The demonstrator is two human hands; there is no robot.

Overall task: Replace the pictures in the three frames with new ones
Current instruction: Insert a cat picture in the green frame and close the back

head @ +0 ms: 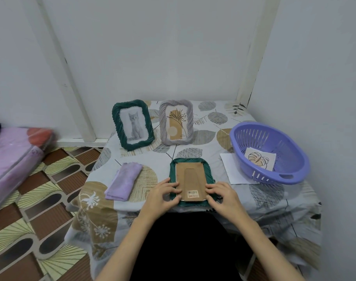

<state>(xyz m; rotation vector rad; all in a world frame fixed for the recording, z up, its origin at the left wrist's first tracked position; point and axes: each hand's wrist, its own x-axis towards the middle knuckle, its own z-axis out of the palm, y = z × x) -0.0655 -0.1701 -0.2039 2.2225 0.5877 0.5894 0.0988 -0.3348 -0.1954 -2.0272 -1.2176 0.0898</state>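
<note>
A dark green frame (191, 161) lies face down at the table's front edge, its brown cardboard back (190, 179) with a folded stand and a barcode sticker facing up. My left hand (163, 196) rests on the frame's lower left side, its fingertips touching the backing's edge. Over on the lower right side my right hand (221, 196) lies with fingers on the backing. Behind stand another green frame (132, 124) with a kitten picture and a grey frame (176, 121) with a plant drawing. A leaf drawing (259, 160) lies in the purple basket (274, 175).
A folded lilac cloth (123, 183) lies left of the face-down frame. A white sheet (233, 171) sticks out from under the basket. The table wears a leaf-patterned cloth (264, 195) and sits in a wall corner. A pink mattress (13, 159) lies on the floor at left.
</note>
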